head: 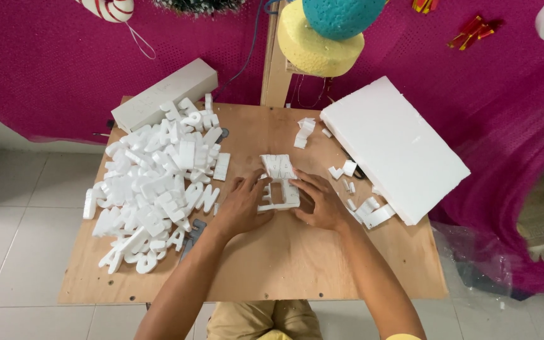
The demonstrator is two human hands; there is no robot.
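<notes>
Two hands rest on one plywood desk (272, 264). Between them lies one small foam block (278, 186), cut with letter shapes, flat on the desk. The left hand (242, 206) lies half open, fingers loosely spread, with its fingertips touching the block's left edge. The right hand (321, 201) is likewise half open, palm down, its fingers pressing the block's right edge. Neither hand lifts the block; both only hold it in place from the sides.

Left of the left hand sits one big pile of white foam letters (155, 189), too many to count, reaching close to the wrist. Beyond that pile, at the desk's far corner, lies one long grey box (165, 94). Right of the right hand rests one thick white foam slab (393, 146), overhanging the desk edge. Between that hand and the slab lie roughly ten foam scraps (363, 201); a few more scraps (303, 132) lie ahead of the fingers. Farther ahead, above the desk, hang two sponge discs, one yellow (313, 47) and one teal (338, 16)
</notes>
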